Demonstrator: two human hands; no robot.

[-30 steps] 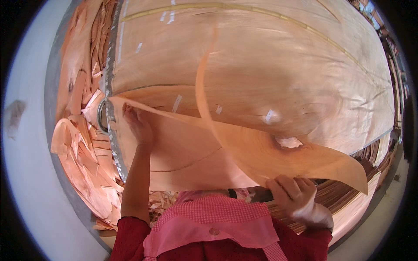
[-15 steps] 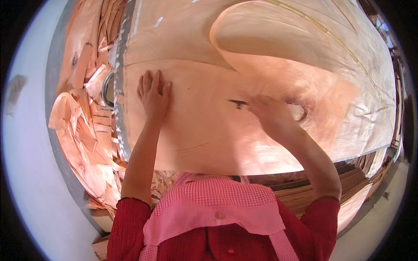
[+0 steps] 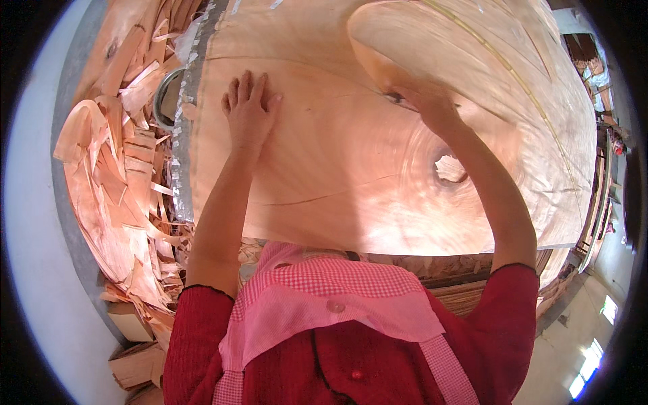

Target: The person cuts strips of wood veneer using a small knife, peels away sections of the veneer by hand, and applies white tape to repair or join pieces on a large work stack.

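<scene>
My left hand [image 3: 251, 111] lies palm down on a thin tan veneer sheet [image 3: 304, 169], fingers spread and holding nothing. My right hand [image 3: 425, 101] is slightly blurred, farther right on the sheet, closed on a small dark blade [image 3: 395, 98] beside a curved, raised band of veneer [image 3: 364, 54]. A ragged knot hole [image 3: 449, 169] opens in the sheet below that hand, beside my right forearm.
Torn veneer scraps [image 3: 115, 169] are heaped along the left, near a round metal rim [image 3: 165, 101]. A long yellow bamboo strip [image 3: 506, 57] crosses the upper right. Stacked wood sheets [image 3: 442, 297] show beneath the near edge; light floor [image 3: 574, 317] shows at right.
The lifted sheet now lies flat. My left hand has come onto it with fingers spread; my right hand has left the near edge and moved forward, holding the dark blade.
</scene>
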